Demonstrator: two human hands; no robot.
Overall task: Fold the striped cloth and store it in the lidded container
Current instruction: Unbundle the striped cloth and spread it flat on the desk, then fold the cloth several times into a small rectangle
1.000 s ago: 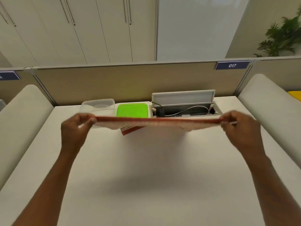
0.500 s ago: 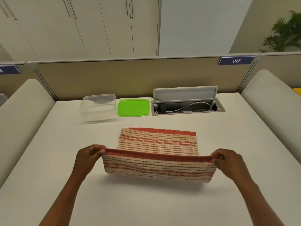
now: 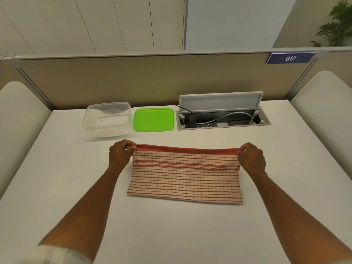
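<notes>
The striped cloth point(image 3: 185, 176), cream with red stripes and a red hem, lies folded in half on the white desk point(image 3: 171, 225). My left hand point(image 3: 120, 154) pinches its far left corner. My right hand point(image 3: 251, 157) pinches its far right corner. Both corners rest at the cloth's far edge, low over the desk. Behind the cloth on the left stands a clear plastic container point(image 3: 106, 119), open and with nothing in it. Its green lid point(image 3: 154, 120) lies flat on the desk just right of it.
An open cable hatch point(image 3: 222, 119) with its flap raised and plugs inside sits at the back right of the desk. A beige partition wall point(image 3: 152, 79) closes the far edge. Padded white dividers point(image 3: 17, 119) flank both sides.
The cloth was held stretched in the air, then its near edge was lifted and carried away from me onto the far edge, folding the cloth in half. The camera has tilted downward.
</notes>
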